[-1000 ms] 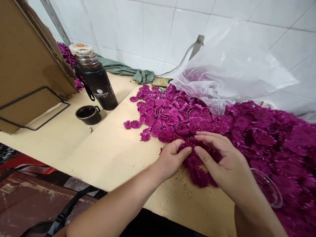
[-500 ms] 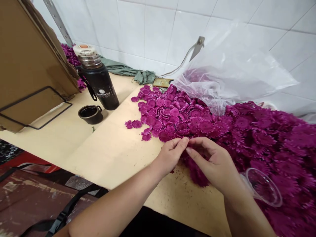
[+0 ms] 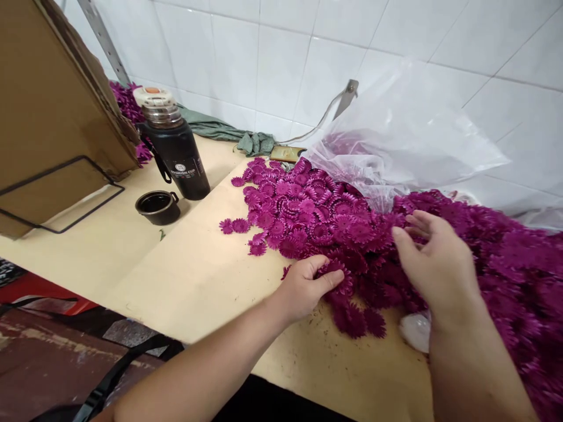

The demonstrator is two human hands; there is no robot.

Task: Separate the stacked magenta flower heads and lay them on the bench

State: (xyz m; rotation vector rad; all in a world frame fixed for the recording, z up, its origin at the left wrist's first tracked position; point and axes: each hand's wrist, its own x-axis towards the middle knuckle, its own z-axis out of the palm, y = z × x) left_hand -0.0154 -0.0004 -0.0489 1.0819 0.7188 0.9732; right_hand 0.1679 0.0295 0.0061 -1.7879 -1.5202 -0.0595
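Note:
My left hand pinches a purple flower head between thumb and fingers, at the near edge of a heap of loose flower heads. Over the right part of that heap hovers my right hand, its thumb apart from its loosely curled fingers, and I see nothing in it. A few more flower heads lie on the table just below the left fingers. Beside my right wrist, a clear plastic piece shows in part; the forearm hides the rest.
A black flask and a small black cup stand on the left of the table. Behind them leans a cardboard box with a black wire frame. A clear plastic bag rests behind the heap against the tiled wall.
My hands were together at the fingertips. The right hand has moved away to the right over the heap and opened, while the left stays near its place with a flower head.

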